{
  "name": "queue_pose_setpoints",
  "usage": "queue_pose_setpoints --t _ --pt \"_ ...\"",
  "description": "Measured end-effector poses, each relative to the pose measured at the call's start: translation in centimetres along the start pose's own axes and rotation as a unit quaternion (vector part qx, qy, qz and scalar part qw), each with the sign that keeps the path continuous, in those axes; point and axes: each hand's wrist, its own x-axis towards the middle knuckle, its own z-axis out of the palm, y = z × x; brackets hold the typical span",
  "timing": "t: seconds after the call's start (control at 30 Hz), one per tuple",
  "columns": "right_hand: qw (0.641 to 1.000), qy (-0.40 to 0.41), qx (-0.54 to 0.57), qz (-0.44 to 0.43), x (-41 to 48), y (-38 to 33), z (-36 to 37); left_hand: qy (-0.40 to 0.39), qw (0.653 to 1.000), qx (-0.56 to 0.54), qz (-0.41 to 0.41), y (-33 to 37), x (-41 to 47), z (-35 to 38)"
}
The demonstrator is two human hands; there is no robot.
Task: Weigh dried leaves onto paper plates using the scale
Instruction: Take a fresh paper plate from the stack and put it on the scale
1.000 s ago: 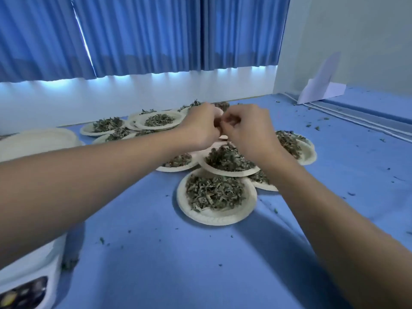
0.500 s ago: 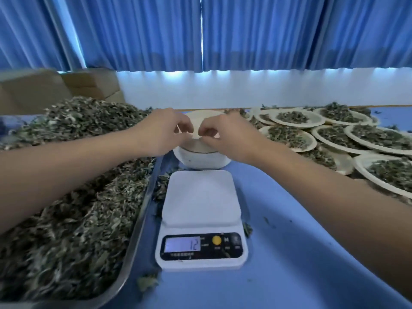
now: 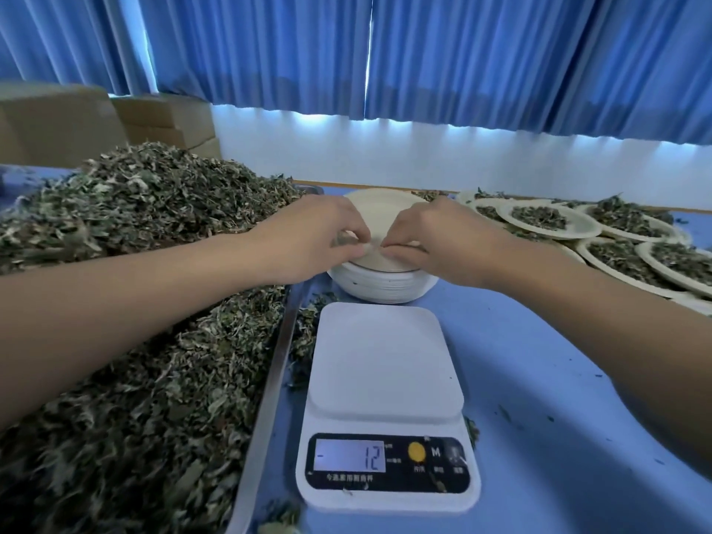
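Observation:
A white digital scale point(image 3: 385, 375) stands in front of me on the blue table with nothing on its platform; its display reads -12. Just behind it is a stack of upside-down paper plates point(image 3: 381, 285). My left hand point(image 3: 316, 237) and my right hand point(image 3: 439, 240) both reach over the stack, and their fingertips pinch the near edge of the top plate point(image 3: 379, 208). A large heap of dried leaves point(image 3: 127, 302) fills a metal tray point(image 3: 269, 391) on the left.
Several paper plates filled with dried leaves point(image 3: 547, 221) lie at the back right. Cardboard boxes point(image 3: 77, 121) stand behind the leaf heap. Leaf crumbs are scattered on the blue table point(image 3: 558, 437). Blue curtains hang along the back wall.
My view swung left from the filled plates to the scale and tray. Both hands have come down onto the plate stack and now pinch the top plate's edge.

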Motion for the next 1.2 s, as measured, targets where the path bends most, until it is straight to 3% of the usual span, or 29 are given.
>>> queue_pose_setpoints --t 0.63,0.9,1.2 --pt "0.999 -0.002 -0.019 -0.051 0.0 0.5 -0.6 0.005 1.0 -0.02 0.003 0.1 0.5 0.0" --pt "1.0 0.012 0.006 -0.028 -0.3 1.0 -1.3 -0.003 1.0 -0.008 0.012 0.7 1.1 -0.1" --pt "0.997 -0.003 -0.045 -0.06 -0.4 1.0 -0.6 -0.021 1.0 0.008 0.022 1.3 1.4 0.0"
